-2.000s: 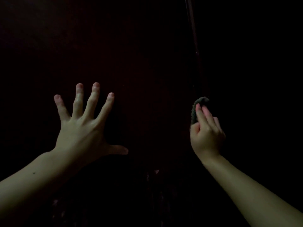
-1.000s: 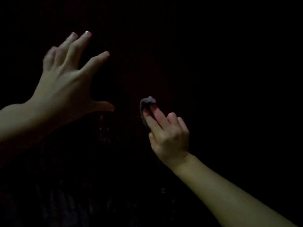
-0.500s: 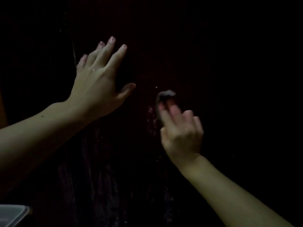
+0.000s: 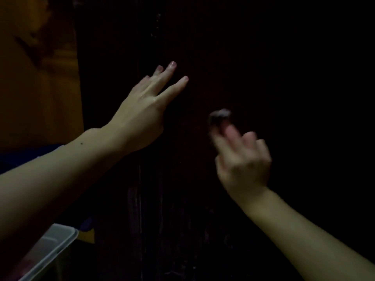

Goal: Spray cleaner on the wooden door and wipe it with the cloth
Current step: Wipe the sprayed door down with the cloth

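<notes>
Your right hand (image 4: 241, 159) has its fingers curled, pinching the small bunched cloth (image 4: 220, 116) against the dark wooden door (image 4: 263, 78). Left hand (image 4: 146, 110) is spread flat, empty, bracing. Cloth looks soft, light; keep fingertip pressure behind it.

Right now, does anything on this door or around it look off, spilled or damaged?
Nothing clearly stands out. The door is too dark to check for damage; only faint streaks show lower down. The right hand holds the cloth against it, blurred. The left hand is spread open. A clear plastic container sits at lower left.
</notes>
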